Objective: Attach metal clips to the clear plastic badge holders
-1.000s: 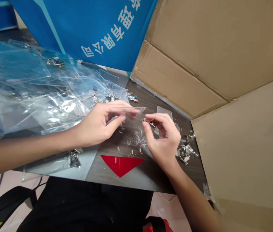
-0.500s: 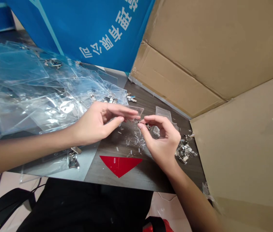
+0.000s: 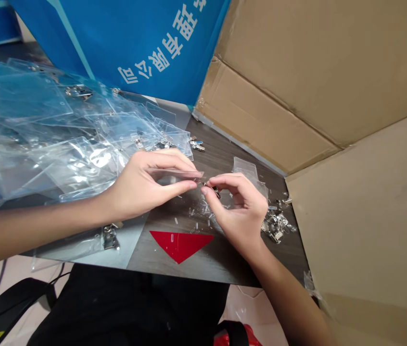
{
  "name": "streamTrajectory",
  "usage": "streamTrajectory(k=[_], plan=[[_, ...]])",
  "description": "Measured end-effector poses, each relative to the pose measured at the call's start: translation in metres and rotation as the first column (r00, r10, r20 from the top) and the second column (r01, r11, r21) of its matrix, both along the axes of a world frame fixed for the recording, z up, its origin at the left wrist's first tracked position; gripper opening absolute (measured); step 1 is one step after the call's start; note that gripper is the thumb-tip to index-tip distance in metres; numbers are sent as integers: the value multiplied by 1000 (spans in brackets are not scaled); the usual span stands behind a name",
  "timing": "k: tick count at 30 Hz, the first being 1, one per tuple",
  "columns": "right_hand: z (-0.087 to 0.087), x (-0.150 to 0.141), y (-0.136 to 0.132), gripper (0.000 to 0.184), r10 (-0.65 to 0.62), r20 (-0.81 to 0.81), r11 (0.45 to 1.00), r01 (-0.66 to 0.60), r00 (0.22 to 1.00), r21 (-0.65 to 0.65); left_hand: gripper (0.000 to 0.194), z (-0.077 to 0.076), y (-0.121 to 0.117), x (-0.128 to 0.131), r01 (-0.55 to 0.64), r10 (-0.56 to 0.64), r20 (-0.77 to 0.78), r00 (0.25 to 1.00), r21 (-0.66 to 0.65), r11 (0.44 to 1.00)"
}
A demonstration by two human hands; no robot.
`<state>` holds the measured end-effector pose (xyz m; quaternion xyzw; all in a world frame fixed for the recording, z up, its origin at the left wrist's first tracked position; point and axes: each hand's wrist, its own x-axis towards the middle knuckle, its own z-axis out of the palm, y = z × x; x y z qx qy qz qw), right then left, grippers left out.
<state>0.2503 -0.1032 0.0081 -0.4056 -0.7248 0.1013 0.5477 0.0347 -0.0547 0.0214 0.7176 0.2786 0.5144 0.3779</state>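
My left hand (image 3: 146, 185) pinches a clear plastic badge sleeve (image 3: 174, 174) between thumb and fingers, holding it level above the dark table (image 3: 203, 262). My right hand (image 3: 241, 206) pinches a small metal clip (image 3: 213, 188) at its fingertips, and the clip's end meets the right edge of the sleeve. Tiny clear plastic bits (image 3: 199, 211) lie scattered on the table under both hands.
A big heap of clear sleeves (image 3: 55, 134) covers the left of the table. Loose metal clips (image 3: 275, 223) lie right of my right hand, a small clear bag (image 3: 247, 169) behind it. A red triangle (image 3: 180, 242) marks the table. Cardboard flaps (image 3: 333, 96) rise on the right, a blue printed panel (image 3: 146, 43) behind.
My hands have come together: the right hand brought the clip leftward to the sleeve's edge, and the left thumb has closed up under the sleeve, which now lies flatter.
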Motion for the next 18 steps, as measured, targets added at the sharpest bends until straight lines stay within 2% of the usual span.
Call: streamTrajectory(k=[8, 13, 18], plan=[[-3, 0, -2, 16, 41, -14, 998, -42, 999, -52, 8, 0, -1, 0, -49, 48, -11, 999, -113, 992], [-2, 0, -3, 14, -17, -26, 996, 15, 1000, -85, 10, 1, 0, 0, -50, 42, -59, 997, -156, 986], [2, -2, -3, 16, -9, -76, 993, 0, 997, -121, 11, 0, 0, 0, -50, 40, -62, 997, -177, 983]])
